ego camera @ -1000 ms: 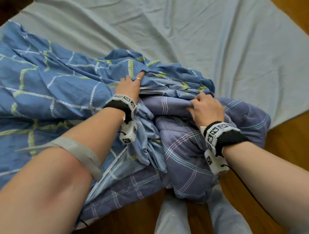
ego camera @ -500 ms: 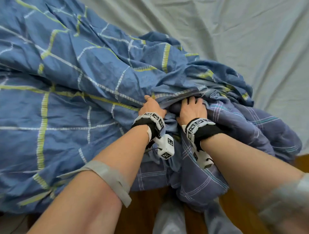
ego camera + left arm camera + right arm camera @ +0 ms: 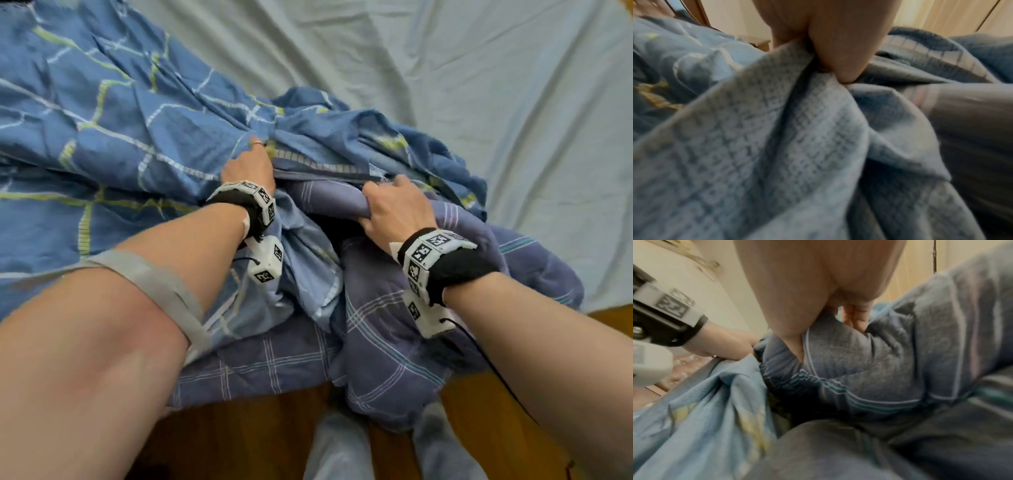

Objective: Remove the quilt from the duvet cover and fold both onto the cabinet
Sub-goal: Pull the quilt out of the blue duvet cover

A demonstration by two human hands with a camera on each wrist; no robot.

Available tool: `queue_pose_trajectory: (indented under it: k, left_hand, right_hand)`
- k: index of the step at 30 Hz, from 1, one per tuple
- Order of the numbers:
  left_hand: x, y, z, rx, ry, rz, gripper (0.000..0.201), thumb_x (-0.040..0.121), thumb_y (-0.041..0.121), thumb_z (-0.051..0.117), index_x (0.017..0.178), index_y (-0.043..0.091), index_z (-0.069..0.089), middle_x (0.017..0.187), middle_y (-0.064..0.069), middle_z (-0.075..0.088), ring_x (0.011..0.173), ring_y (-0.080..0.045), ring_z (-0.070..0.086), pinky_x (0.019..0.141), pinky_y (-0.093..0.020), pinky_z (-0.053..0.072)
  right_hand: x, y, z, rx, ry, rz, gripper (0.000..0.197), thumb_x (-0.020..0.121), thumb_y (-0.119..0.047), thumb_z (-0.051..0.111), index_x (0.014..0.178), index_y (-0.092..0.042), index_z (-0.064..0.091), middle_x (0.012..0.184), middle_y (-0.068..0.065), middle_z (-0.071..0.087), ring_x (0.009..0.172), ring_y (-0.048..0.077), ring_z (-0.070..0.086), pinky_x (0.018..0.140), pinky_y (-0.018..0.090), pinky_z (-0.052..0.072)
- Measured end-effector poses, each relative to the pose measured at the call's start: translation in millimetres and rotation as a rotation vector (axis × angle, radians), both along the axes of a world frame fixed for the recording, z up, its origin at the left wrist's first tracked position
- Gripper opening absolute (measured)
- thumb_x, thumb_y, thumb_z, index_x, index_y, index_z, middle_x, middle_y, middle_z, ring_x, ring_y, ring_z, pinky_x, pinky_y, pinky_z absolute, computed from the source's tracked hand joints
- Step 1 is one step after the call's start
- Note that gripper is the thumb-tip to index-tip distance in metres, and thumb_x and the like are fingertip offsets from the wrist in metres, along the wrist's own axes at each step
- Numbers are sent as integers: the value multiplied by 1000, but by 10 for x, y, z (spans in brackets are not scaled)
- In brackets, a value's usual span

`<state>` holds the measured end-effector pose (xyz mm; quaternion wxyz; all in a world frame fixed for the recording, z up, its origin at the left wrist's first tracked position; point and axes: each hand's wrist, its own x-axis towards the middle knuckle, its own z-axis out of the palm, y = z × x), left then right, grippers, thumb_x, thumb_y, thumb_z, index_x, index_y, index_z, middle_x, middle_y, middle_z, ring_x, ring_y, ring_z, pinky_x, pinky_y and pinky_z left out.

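Observation:
A blue duvet cover [image 3: 113, 137] with white and yellow-green lines lies crumpled over the left of the bed. A purple plaid quilt [image 3: 387, 329] bulges out of its opening at the bed's near edge and hangs toward the floor. My left hand [image 3: 248, 168] grips the cover's edge at the opening; in the left wrist view my thumb pinches the pale cover fabric [image 3: 777, 129]. My right hand [image 3: 394, 205] grips a thick fold of the quilt [image 3: 869, 369], a little to the right of my left hand.
A pale grey-green bed sheet [image 3: 479, 102] covers the mattress at the back and right. The wooden floor [image 3: 239, 438] and my legs in light trousers [image 3: 337, 448] show below the hanging quilt. Light wooden furniture [image 3: 941, 16] stands behind the bed.
My hands were side by side at the opening half a second ago. My right hand has since drawn back to the right with a fold of quilt, and more purple quilt is out.

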<state>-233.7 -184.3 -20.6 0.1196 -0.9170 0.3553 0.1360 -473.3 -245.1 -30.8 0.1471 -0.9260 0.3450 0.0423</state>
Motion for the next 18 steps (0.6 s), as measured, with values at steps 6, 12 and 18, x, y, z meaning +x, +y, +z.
queue_pose_trajectory:
  k: [6,12,18]
  left_hand:
    - [81,-247,391,69,-44,-25,57,95,4,48,147,1,25,128,-28,57,120,-44,53,95,-47,44]
    - [-325,-366,109,39,196,-71,76,83,13,64,148,11,24,138,-23,42,126,-45,46,103,-53,41]
    - [-778,10,2,-119,156,-234,136,59,57,77,154,27,-15,162,-4,-16,150,-27,-8,111,-72,13]
  right_hand:
    - [-926,-390,294,-97,42,-62,29,75,-32,72,94,-16,58,90,6,68,92,34,57,57,37,42]
    - [-926,-463,73,46,185,-351,37,82,-32,65,112,-16,52,112,12,64,113,36,50,76,41,45]
    - [-564,-276,-153,121,23,-512,62,80,-21,68,134,-8,40,132,18,49,122,42,41,96,49,43]
